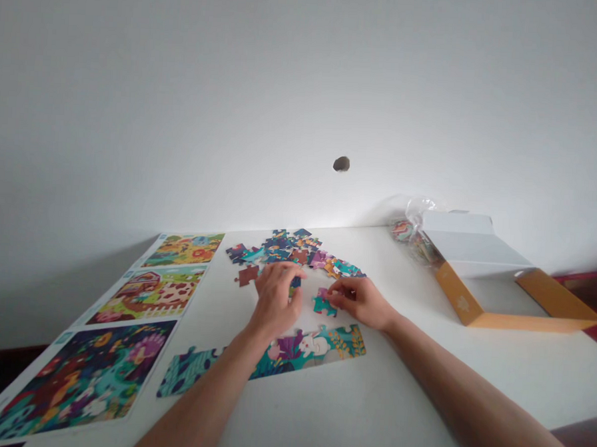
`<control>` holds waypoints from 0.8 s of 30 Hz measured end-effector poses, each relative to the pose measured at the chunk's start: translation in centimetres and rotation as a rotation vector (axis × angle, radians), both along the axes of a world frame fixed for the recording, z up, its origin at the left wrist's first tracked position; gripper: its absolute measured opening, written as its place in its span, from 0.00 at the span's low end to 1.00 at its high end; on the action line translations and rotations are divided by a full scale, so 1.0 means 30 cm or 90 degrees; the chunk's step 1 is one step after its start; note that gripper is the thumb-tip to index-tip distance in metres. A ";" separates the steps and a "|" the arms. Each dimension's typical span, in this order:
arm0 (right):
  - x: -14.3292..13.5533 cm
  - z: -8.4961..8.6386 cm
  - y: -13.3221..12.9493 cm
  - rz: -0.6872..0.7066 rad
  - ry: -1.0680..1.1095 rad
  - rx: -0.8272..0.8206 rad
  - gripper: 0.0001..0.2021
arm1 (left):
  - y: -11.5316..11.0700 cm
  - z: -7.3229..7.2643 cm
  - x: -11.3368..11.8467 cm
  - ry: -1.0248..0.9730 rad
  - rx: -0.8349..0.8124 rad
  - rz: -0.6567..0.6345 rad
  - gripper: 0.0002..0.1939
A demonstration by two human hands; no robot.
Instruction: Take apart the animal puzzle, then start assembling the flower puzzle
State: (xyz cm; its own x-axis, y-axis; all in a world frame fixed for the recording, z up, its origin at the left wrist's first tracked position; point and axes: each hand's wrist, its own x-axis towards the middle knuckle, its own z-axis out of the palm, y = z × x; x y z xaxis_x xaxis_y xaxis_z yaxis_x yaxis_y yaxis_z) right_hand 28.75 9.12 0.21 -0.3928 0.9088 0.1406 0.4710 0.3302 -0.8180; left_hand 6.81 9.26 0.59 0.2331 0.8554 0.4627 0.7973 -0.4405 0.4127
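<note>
My right hand (362,301) pinches a teal and purple puzzle piece (325,305) just above or on the white table. Left of it, my left hand (276,296) has its fingers curved and apart, with a dark piece (294,287) partly visible behind them; whether they touch it is unclear. Nearer to me lies a joined strip of puzzle pieces (315,345) showing a white rabbit and yellow plants, partly covered by my left forearm. Beyond both hands, loose pieces (278,246) are heaped, and a reddish-brown piece (246,275) lies left of my left hand.
On the left lies a sheet with three pictures (115,367). An open yellow box (513,320) sits at the right, beside a clear plastic bag (418,236) with colourful contents. A wall with a small hole (341,164) rises behind the table (318,418).
</note>
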 end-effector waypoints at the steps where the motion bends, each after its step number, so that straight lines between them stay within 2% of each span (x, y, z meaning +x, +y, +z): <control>1: 0.002 -0.001 0.006 -0.044 0.018 0.003 0.13 | 0.006 -0.001 -0.003 -0.005 0.005 0.073 0.15; 4: 0.016 -0.010 0.028 -0.179 0.048 0.017 0.16 | 0.013 -0.006 -0.004 0.036 -0.028 0.231 0.20; 7: 0.034 -0.027 0.050 -0.279 0.043 0.023 0.17 | 0.008 -0.012 0.006 0.093 -0.072 0.271 0.22; 9: 0.041 -0.038 0.059 -0.299 0.046 0.029 0.19 | 0.004 -0.017 0.013 0.113 -0.084 0.278 0.21; 14: 0.033 -0.036 0.053 -0.225 0.090 0.063 0.28 | 0.005 -0.023 0.013 0.123 -0.107 0.287 0.20; 18: 0.022 -0.018 0.035 -0.192 0.039 0.126 0.18 | 0.007 -0.022 0.009 0.110 -0.111 0.280 0.18; 21: 0.019 -0.009 0.023 -0.113 -0.011 0.108 0.11 | 0.008 -0.020 0.010 0.094 -0.111 0.267 0.12; 24: 0.021 -0.005 0.015 -0.035 -0.083 0.100 0.10 | 0.008 -0.012 0.011 0.078 -0.086 0.258 0.06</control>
State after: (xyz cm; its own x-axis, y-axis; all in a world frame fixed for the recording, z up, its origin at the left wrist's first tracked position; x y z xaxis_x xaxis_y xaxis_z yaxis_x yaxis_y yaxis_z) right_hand 29.38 9.59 0.06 -0.3668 0.9007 0.2328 0.5910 0.4188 -0.6895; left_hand 7.13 9.51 0.22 -0.0878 0.9398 0.3302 0.9411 -0.0304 0.3367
